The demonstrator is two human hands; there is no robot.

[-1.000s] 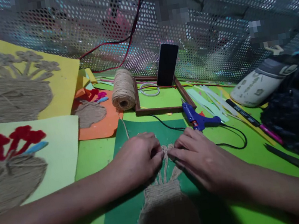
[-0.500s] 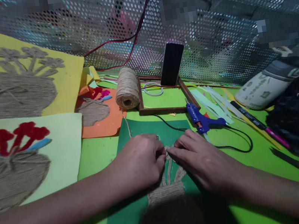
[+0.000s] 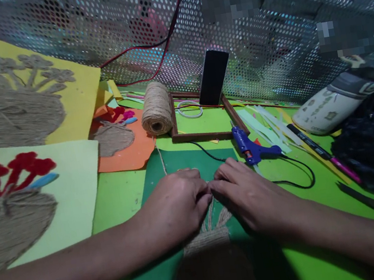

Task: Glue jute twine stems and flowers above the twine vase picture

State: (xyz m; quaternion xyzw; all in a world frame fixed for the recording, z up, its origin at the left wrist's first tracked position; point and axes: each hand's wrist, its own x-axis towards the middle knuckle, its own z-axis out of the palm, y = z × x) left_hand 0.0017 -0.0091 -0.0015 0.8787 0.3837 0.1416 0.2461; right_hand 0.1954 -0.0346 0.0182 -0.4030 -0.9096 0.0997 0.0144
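My left hand (image 3: 181, 202) is closed in a pinch over a dark green sheet (image 3: 145, 269). From its far side a strand of jute twine (image 3: 162, 160) leads back toward the twine spool (image 3: 156, 107). Thumb and fingers of my right hand (image 3: 247, 192) are pressed together on the twine, and the fingertips of both hands meet. Just below them, twine stems and a leaf (image 3: 223, 218) rise from a twine-covered vase shape (image 3: 208, 240) glued on the sheet. The vase's lower part lies in shadow. What sits between the fingertips is mostly hidden.
A blue glue gun (image 3: 250, 149) with a black cord lies beyond my right hand. Behind are a brown frame (image 3: 204, 136) and a leaning phone (image 3: 213, 78). Finished twine pictures (image 3: 72, 200) lie left. At right are a marker (image 3: 310, 142), a bottle (image 3: 323, 106) and a red-handled blade (image 3: 370, 201).
My fingertips have come closer together over the twine, covering more of the flower spot. The whole view has shifted slightly; the objects around stay put.
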